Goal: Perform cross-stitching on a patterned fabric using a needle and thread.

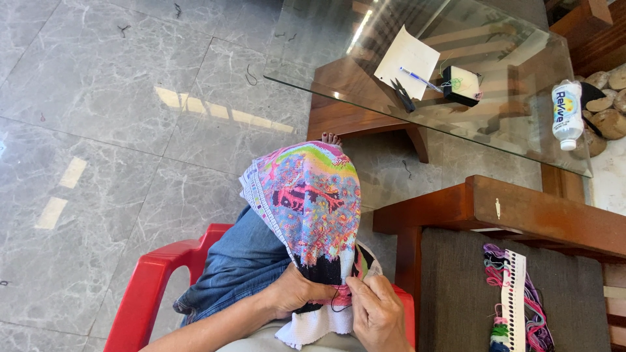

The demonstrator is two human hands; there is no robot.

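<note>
At the bottom centre of the frame, the left hand [295, 291] is curled around the colourful embroidered cloth [312, 202] draped over the knee, gripping its dark lower part. Just beside it, the right hand [377, 311] pinches a thin black thread [336, 304] at the cloth's pink edge, fingers nearly closed.

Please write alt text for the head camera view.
Seated on a red chair, a person's left hand grips a colourful cross-stitch cloth while the right hand pinches its edge. A glass table stands ahead.
</note>
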